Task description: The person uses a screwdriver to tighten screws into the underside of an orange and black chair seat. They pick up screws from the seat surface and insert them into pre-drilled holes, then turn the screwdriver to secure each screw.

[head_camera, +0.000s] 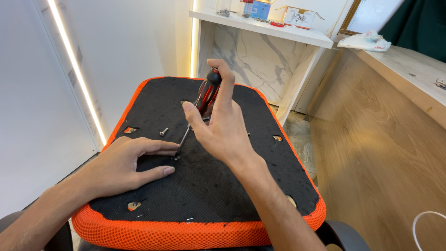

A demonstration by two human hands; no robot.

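A screwdriver point(200, 108) with a red and black handle stands tilted in the middle of the frame, its handle up and toward the top, its metal shaft running down and left to a tip that meets a screw point(176, 156) in the black underside of a seat cushion point(218, 186). The right hand point(223, 128) is clamped around the handle, the index finger stretched up along it to the butt end and the thumb pressed against its left side. The left hand point(123, 167) lies flat and open on the black fabric just left of the tip, fingers spread, with the index and middle fingers reaching to either side of the screw.

A loose screw point(163, 132) lies on the fabric a little above the left hand. The cushion has an orange mesh edge point(186, 232) all round and small cut-outs near its corners. In the upper middle of the frame a white shelf point(278, 30) carries small boxes point(299, 16); below it is a marble-patterned panel point(260, 60). A wooden counter point(399, 93) fills the right side, with a white bag point(364, 41) on top.
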